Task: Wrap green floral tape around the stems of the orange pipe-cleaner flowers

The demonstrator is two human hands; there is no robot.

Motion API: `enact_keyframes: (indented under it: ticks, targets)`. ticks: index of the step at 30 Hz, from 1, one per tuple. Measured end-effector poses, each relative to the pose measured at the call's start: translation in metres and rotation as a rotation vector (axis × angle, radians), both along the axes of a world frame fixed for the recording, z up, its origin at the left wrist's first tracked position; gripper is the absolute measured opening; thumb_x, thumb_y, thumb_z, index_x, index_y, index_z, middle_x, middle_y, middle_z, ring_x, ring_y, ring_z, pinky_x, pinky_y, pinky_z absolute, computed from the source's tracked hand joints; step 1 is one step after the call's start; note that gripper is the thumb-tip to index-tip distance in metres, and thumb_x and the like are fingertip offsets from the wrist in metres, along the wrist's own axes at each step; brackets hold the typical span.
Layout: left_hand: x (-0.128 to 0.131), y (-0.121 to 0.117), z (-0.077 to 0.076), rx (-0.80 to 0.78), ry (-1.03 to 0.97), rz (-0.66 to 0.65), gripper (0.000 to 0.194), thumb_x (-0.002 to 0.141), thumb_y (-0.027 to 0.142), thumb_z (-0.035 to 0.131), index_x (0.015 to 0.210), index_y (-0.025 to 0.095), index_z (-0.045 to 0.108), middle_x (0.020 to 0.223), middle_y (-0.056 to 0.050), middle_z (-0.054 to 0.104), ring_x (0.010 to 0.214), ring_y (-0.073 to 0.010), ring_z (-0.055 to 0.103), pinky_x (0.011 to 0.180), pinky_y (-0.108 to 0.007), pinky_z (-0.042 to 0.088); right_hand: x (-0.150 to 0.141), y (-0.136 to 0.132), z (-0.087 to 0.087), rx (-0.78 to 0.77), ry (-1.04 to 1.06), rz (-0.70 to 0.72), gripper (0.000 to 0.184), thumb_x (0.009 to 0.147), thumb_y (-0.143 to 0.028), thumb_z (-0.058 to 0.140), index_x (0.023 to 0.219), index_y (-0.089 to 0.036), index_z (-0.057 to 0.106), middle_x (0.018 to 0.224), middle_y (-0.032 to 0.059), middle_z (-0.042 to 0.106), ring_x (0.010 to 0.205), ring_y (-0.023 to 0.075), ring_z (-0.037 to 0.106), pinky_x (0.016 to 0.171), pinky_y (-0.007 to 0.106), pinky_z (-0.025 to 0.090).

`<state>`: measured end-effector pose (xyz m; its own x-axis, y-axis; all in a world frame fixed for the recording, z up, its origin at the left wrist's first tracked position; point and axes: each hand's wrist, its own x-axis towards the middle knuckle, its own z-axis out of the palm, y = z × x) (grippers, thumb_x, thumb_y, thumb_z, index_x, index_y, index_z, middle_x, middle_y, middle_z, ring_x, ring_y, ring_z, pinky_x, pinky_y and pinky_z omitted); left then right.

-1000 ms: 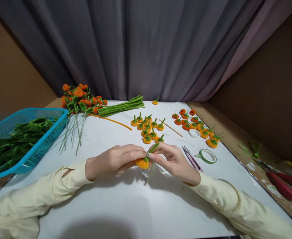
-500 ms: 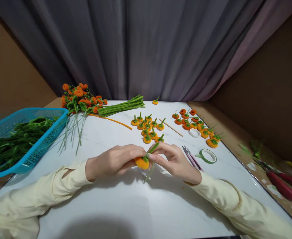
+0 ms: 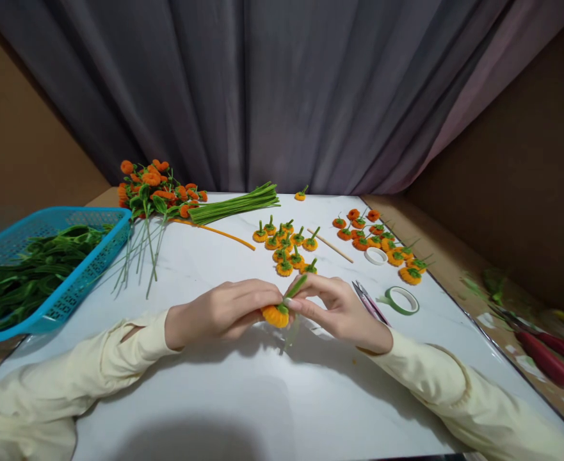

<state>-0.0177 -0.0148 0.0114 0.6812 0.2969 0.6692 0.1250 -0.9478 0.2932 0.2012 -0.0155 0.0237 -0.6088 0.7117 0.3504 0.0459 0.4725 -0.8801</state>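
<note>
Above the middle of the white table, my left hand (image 3: pixel 228 308) is closed on a yellow-orange chenille flower (image 3: pixel 275 315), which hangs tilted with its green stem (image 3: pixel 297 286) pointing up and right. My right hand (image 3: pixel 337 310) pinches the foot of that stem between thumb and fingers. A thin pale green strip of tape (image 3: pixel 290 336) dangles below the fingertips; what grips its upper end is hidden. Close beyond the hands stand several similar yellow flowers (image 3: pixel 284 268) with short green stems. Small pink-handled snips (image 3: pixel 370 303) lie beside my right hand.
A roll of green tape (image 3: pixel 401 300), a white ring (image 3: pixel 376 256) and orange flowers (image 3: pixel 344 234) lie right. A wooden stick (image 3: pixel 330 245) and green stems (image 3: pixel 233 203) lie farther back. A blue basket (image 3: pixel 82 278) of leaves stands left, near an orange bouquet (image 3: pixel 152 179). Red-handled pliers (image 3: pixel 545 358) rest far right.
The flower and the dangling strip have shifted very slightly to the right. Both hands keep nearly the same place and hold.
</note>
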Motion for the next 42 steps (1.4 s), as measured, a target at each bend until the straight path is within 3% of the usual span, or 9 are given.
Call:
enact_keyframes:
  ticks: [6, 10, 15, 22, 30, 35, 42]
  targets:
    - [0.003, -0.003, 0.007, -0.178, -0.076, -0.022, 0.022, 0.090, 0.008, 0.048, 0.109, 0.015, 0.055, 0.090, -0.013, 0.065, 0.084, -0.0177, 0.063, 0.072, -0.027, 0.053, 0.003, 0.004, -0.001, 0.051, -0.016, 0.042, 0.014, 0.089, -0.030, 0.058, 0.085, -0.017, 0.060, 0.076, 0.0037, 0.068, 0.072, 0.0137, 0.065, 0.072, 0.027, 0.053]
    - [0.004, -0.005, 0.008, -0.318, -0.114, -0.017, 0.017, 0.088, 0.008, 0.053, 0.102, 0.016, 0.059, 0.087, -0.010, 0.065, 0.081, -0.0166, 0.062, 0.069, -0.026, 0.053, 0.004, 0.003, 0.002, 0.003, -0.015, 0.076, 0.009, 0.089, -0.025, 0.058, 0.087, -0.016, 0.058, 0.081, 0.0038, 0.065, 0.076, 0.0129, 0.065, 0.073, 0.026, 0.053]
    - [0.007, -0.007, 0.008, -0.622, -0.137, -0.034, 0.012, 0.084, 0.010, 0.058, 0.094, 0.016, 0.062, 0.087, -0.007, 0.065, 0.079, -0.0141, 0.063, 0.065, -0.021, 0.054, 0.004, 0.002, 0.000, -0.087, 0.064, 0.128, 0.010, 0.088, -0.021, 0.059, 0.097, -0.018, 0.055, 0.086, 0.0024, 0.062, 0.076, 0.0114, 0.065, 0.074, 0.026, 0.055]
    - [0.009, -0.008, 0.006, -1.166, -0.236, -0.155, 0.014, 0.079, 0.019, 0.069, 0.089, 0.015, 0.061, 0.082, -0.003, 0.066, 0.070, -0.0131, 0.066, 0.065, -0.023, 0.056, 0.005, 0.001, 0.000, 0.122, 0.051, 0.087, 0.005, 0.087, -0.017, 0.060, 0.092, -0.017, 0.060, 0.083, 0.0046, 0.065, 0.076, 0.0128, 0.065, 0.074, 0.027, 0.056]
    - [0.011, -0.008, 0.006, -1.453, -0.310, -0.196, 0.026, 0.071, 0.027, 0.078, 0.086, 0.014, 0.061, 0.077, -0.002, 0.067, 0.067, -0.0132, 0.066, 0.061, -0.023, 0.057, 0.006, 0.000, 0.003, 0.183, 0.029, 0.067, 0.004, 0.085, -0.013, 0.062, 0.089, -0.014, 0.062, 0.077, 0.0059, 0.067, 0.073, 0.0142, 0.063, 0.068, 0.028, 0.053]
    - [0.011, -0.006, 0.003, -1.592, -0.359, -0.279, 0.026, 0.073, 0.027, 0.078, 0.087, 0.014, 0.060, 0.074, -0.002, 0.068, 0.063, -0.0115, 0.066, 0.058, -0.021, 0.057, 0.005, 0.001, 0.003, 0.411, 0.012, 0.043, 0.006, 0.086, -0.010, 0.059, 0.090, -0.014, 0.062, 0.075, 0.0074, 0.068, 0.070, 0.0152, 0.061, 0.068, 0.032, 0.050]
    - [0.010, -0.004, -0.004, -1.762, -0.385, -0.324, 0.032, 0.070, 0.029, 0.080, 0.088, 0.014, 0.058, 0.071, -0.001, 0.067, 0.060, -0.0105, 0.065, 0.054, -0.017, 0.055, 0.004, 0.001, 0.004, 1.008, -0.163, -0.012, 0.013, 0.089, -0.004, 0.046, 0.090, -0.011, 0.057, 0.070, 0.0086, 0.066, 0.070, 0.0181, 0.059, 0.063, 0.034, 0.043]
